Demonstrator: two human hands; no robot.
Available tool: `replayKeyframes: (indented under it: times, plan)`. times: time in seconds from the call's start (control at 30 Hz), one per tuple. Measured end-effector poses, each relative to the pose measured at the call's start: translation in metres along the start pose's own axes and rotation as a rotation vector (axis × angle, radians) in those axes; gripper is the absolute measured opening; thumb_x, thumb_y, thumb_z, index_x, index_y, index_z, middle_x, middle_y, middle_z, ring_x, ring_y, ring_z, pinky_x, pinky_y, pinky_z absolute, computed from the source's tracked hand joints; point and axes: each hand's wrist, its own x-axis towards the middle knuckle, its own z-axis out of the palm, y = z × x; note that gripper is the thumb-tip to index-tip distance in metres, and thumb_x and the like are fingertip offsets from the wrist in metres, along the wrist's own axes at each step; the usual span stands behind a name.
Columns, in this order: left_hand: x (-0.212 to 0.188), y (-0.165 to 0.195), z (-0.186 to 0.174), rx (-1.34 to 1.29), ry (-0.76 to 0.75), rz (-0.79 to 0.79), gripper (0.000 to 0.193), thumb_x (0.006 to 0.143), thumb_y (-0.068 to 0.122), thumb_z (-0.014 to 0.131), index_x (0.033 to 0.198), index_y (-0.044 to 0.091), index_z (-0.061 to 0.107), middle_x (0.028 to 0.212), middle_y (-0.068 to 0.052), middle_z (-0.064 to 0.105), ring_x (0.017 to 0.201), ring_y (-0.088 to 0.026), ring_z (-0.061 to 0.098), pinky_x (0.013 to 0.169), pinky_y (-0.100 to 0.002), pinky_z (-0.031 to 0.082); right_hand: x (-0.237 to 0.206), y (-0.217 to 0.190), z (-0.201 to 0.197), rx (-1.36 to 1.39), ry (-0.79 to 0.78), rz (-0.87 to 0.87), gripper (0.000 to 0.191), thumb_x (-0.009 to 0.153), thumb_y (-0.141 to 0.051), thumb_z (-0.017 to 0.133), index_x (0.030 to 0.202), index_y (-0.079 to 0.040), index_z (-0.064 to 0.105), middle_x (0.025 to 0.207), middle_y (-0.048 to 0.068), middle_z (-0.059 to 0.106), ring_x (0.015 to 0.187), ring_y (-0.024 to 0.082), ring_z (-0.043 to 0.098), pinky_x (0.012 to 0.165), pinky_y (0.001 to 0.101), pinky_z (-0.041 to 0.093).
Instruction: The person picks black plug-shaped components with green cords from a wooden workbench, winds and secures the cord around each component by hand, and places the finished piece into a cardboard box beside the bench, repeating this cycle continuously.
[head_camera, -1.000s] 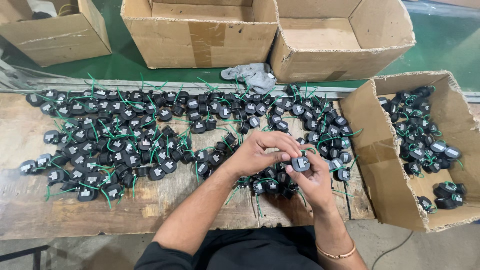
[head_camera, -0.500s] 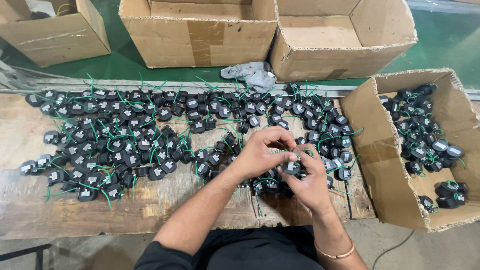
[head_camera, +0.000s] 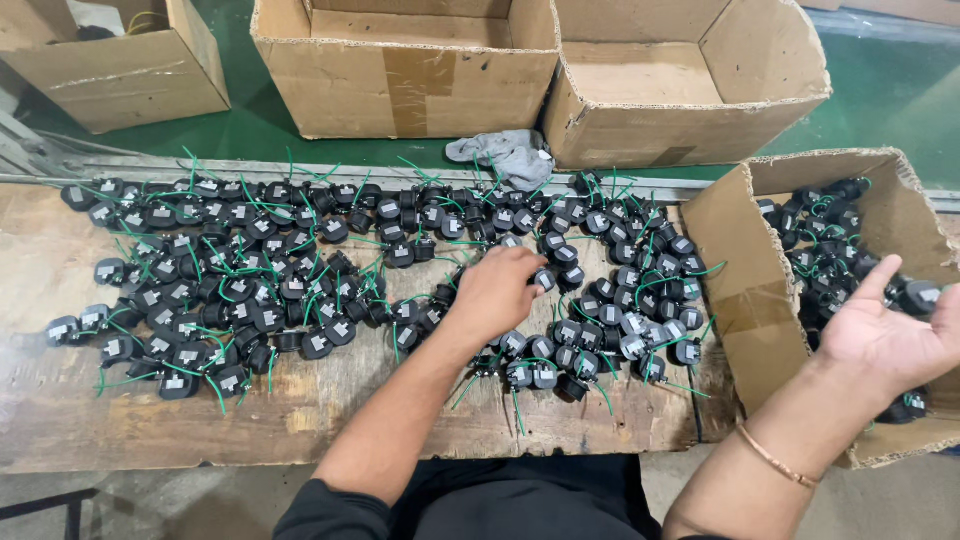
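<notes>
Several small black round parts with green wires (head_camera: 300, 270) lie spread over a worn wooden table (head_camera: 300, 420). My left hand (head_camera: 497, 292) reaches into the middle of the pile, and its fingertips pinch one black part (head_camera: 543, 280). My right hand (head_camera: 888, 335) hovers palm up, fingers spread, over the open cardboard box (head_camera: 745, 270) at the table's right end. The box holds more of the same parts. One black part (head_camera: 918, 297) sits just beyond the right fingertips, and I cannot tell whether it touches them.
Three larger cardboard boxes (head_camera: 400, 70) stand in a row on a green surface behind the table. A crumpled grey cloth (head_camera: 510, 155) lies by a metal rail (head_camera: 250, 170) along the table's far edge.
Both hands were together on one part at the table's middle. Now the right hand has swung right over the box and opened, and the left hand has reached up into the pile.
</notes>
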Motion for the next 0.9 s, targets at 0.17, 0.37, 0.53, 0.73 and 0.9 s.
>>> replayKeyframes:
  times: [0.17,0.37,0.53,0.73,0.9]
  plan:
    - [0.018,0.018,-0.021,0.259,-0.154,-0.097,0.026,0.082,0.027,0.080,0.100,0.010,0.070,0.105,-0.008,0.065,0.107,-0.030,0.062,0.076,-0.043,0.056,-0.032,0.020,0.023,-0.275,-0.101,-0.043,0.045,0.099,-0.010,0.068,0.141,-0.009,0.054,0.145,0.013,0.050,0.137,0.032,0.054,0.117,0.0476,0.054]
    - [0.006,0.009,-0.028,0.267,-0.124,-0.094,0.043,0.067,0.031,0.086,0.101,0.010,0.068,0.105,-0.012,0.060,0.104,-0.031,0.059,0.073,-0.043,0.056,-0.130,0.071,0.070,-0.546,-0.376,-0.100,0.026,0.112,0.009,0.058,0.133,-0.005,0.061,0.127,0.013,0.066,0.102,0.018,0.070,0.084,0.0330,0.064]
    - [-0.002,-0.015,-0.043,0.229,-0.067,0.010,0.034,0.073,0.017,0.080,0.103,0.011,0.068,0.103,-0.007,0.061,0.106,-0.029,0.060,0.073,-0.041,0.056,-0.193,0.115,0.108,-0.705,-0.565,0.037,0.030,0.102,0.008,0.062,0.130,0.000,0.060,0.121,0.011,0.068,0.103,0.018,0.070,0.087,0.0322,0.062]
    - [-0.017,-0.042,-0.067,0.243,-0.103,0.122,0.035,0.073,0.003,0.072,0.107,0.013,0.068,0.103,-0.004,0.063,0.106,-0.028,0.061,0.076,-0.039,0.056,-0.240,0.151,0.107,-0.803,-0.714,0.196,0.030,0.099,0.005,0.065,0.128,0.003,0.062,0.121,0.011,0.068,0.105,0.018,0.068,0.088,0.0325,0.060]
    - [-0.030,-0.010,-0.102,-0.106,0.075,0.148,0.040,0.071,0.001,0.074,0.110,0.008,0.066,0.111,-0.008,0.064,0.107,-0.033,0.063,0.083,-0.042,0.055,-0.259,0.133,0.115,-0.864,-0.748,0.314,0.040,0.095,0.005,0.065,0.134,0.002,0.057,0.127,0.012,0.065,0.108,0.020,0.067,0.088,0.0347,0.059]
